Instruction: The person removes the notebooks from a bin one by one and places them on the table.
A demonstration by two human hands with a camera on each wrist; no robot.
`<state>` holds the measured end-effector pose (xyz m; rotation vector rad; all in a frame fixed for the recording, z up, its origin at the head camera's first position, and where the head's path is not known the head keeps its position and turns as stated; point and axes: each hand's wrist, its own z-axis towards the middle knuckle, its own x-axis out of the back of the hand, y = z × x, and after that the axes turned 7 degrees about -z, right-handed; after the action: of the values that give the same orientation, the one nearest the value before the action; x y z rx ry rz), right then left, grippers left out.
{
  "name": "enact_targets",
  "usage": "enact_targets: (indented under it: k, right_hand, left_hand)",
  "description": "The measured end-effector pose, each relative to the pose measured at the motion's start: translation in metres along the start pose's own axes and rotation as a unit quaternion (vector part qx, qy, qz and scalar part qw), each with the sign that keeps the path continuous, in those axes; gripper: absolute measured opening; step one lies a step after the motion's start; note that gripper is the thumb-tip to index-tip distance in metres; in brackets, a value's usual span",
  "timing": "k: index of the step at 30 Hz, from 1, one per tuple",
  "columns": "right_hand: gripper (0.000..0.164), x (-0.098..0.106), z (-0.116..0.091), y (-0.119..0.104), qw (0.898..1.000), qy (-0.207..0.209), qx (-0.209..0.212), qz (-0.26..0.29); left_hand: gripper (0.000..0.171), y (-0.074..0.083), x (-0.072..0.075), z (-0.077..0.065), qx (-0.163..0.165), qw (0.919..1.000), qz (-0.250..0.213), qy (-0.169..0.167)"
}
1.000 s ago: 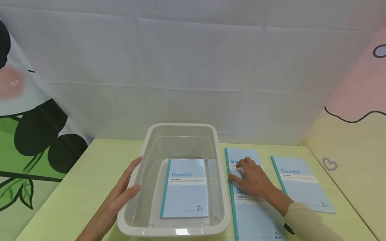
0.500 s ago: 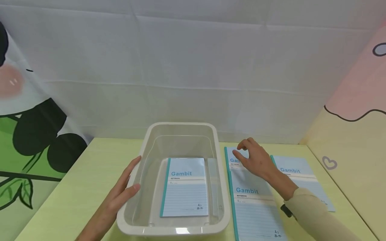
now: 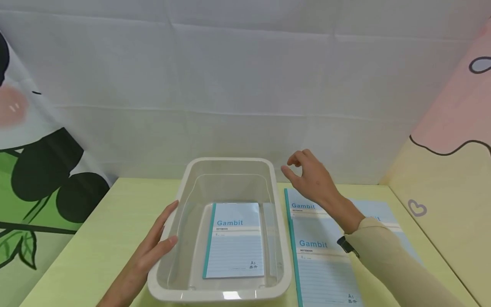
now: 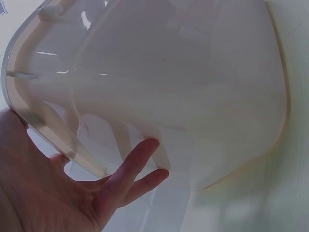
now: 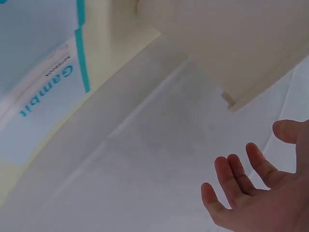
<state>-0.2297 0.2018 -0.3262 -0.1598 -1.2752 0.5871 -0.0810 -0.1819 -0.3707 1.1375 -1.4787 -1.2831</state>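
Observation:
A cream plastic bin (image 3: 220, 294) stands upright with a light-blue Gambit notebook (image 3: 234, 245) lying flat on its floor. My left hand (image 3: 142, 256) holds the bin's left rim, thumb on the rim and fingers against the outer wall; in the left wrist view those fingers (image 4: 137, 162) touch the wall's outside. Beyond the bin's right rim, my right hand (image 3: 312, 177) is raised with loosely bent fingers and nothing in it. Below it, one Gambit notebook (image 3: 326, 260) overlaps another (image 3: 301, 202) on the table. A further notebook (image 3: 383, 213) lies to the right, partly behind the forearm.
The pale yellow table (image 3: 92, 238) extends left of the bin. A white cloth backdrop (image 3: 245, 85) rises behind its far edge. Printed panels flank both sides, with a heart drawing (image 3: 417, 208) on the right one.
My right hand has lifted off the overlapping notebooks and moved up and left towards the bin's far right corner. My left hand has stayed on the rim. No notebook has moved.

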Motion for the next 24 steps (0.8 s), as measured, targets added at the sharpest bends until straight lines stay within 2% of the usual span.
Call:
enact_targets:
  k: [14, 24]
  right_hand:
    - [0.042, 0.011, 0.030, -0.076, 1.000, -0.012, 0.012, 0.002]
    - [0.048, 0.005, 0.046, -0.121, 0.999, -0.018, 0.022, -0.036]
  left_hand:
    - [0.063, -0.001, 0.001, 0.003, 0.009, 0.9997, 0.012, 0.021]
    - [0.064, 0.000, 0.000, 0.005, 0.007, 0.9994, 0.023, 0.023]
